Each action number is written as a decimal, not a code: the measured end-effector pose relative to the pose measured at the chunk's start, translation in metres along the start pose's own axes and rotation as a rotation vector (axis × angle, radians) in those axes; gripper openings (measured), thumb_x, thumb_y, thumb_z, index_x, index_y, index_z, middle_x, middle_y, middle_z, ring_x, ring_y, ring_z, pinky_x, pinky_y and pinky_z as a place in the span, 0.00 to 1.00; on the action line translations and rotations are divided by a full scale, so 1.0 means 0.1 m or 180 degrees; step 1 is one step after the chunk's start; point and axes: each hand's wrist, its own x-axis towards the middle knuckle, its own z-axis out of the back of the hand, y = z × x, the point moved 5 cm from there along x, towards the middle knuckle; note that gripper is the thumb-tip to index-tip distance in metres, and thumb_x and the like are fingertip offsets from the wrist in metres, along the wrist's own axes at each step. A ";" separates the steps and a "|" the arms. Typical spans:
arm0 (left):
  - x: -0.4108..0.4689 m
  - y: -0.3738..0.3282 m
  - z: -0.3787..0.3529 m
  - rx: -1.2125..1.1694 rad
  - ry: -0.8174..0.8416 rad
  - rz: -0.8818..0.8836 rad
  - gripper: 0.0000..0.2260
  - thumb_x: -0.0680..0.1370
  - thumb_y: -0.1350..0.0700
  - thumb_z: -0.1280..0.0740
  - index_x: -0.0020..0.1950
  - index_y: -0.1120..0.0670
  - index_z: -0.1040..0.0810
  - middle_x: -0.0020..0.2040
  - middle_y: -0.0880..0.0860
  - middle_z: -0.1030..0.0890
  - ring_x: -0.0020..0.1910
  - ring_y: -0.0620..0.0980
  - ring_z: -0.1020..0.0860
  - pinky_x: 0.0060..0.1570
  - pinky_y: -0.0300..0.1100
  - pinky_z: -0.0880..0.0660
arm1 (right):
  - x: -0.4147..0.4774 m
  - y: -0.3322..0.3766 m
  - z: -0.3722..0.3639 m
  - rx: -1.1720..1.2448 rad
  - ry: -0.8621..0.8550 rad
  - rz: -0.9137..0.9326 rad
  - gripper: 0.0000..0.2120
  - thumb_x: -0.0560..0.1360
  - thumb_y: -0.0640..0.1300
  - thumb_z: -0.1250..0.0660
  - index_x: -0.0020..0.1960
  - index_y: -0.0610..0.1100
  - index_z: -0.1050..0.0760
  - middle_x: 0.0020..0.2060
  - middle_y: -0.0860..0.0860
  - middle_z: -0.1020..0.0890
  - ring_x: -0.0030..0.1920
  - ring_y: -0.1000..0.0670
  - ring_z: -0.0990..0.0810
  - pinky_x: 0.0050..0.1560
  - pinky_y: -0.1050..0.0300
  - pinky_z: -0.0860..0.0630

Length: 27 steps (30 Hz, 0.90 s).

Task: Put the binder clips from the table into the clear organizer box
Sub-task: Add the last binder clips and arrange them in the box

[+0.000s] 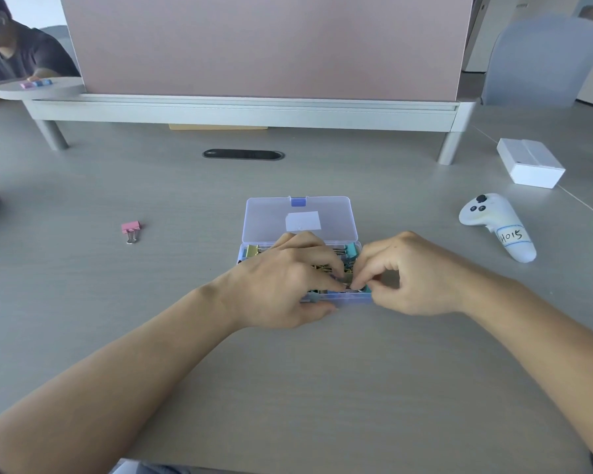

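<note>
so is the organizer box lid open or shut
Open: the lid is hinged back behind the organizer box, with binder clips showing inside.

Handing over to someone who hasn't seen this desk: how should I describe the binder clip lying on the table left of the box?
Find the clear organizer box, lid open, mid-table in front of the person. Well to its left lies a pink binder clip, its silver handles pointing toward the person. It lies alone; the white controller and white carton are on the box's right.
</note>
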 end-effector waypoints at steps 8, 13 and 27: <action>0.00 0.00 -0.02 0.0020 -0.0009 -0.0042 0.08 0.74 0.49 0.29 0.51 0.48 0.16 0.49 0.42 0.19 0.53 0.50 0.26 0.57 0.36 0.38 | -0.01 0.06 0.00 -0.0538 0.0070 0.0020 0.18 0.66 0.41 0.42 0.45 0.52 0.16 0.44 0.61 0.18 0.44 0.57 0.21 0.45 0.56 0.24; 0.02 -0.01 0.00 0.0011 0.0029 -0.0033 0.07 0.74 0.49 0.30 0.50 0.48 0.16 0.47 0.41 0.19 0.51 0.48 0.26 0.55 0.37 0.36 | 0.00 0.06 -0.02 -0.0628 0.0118 0.0037 0.18 0.66 0.41 0.42 0.46 0.53 0.17 0.45 0.60 0.18 0.46 0.56 0.21 0.46 0.55 0.24; -0.01 0.17 0.25 -0.0944 -0.0440 0.0340 0.12 0.73 0.48 0.29 0.50 0.55 0.15 0.48 0.47 0.16 0.49 0.45 0.21 0.53 0.40 0.27 | 0.00 0.07 0.00 -0.0636 -0.0047 0.0108 0.17 0.67 0.40 0.41 0.45 0.52 0.16 0.45 0.61 0.17 0.43 0.58 0.20 0.44 0.57 0.23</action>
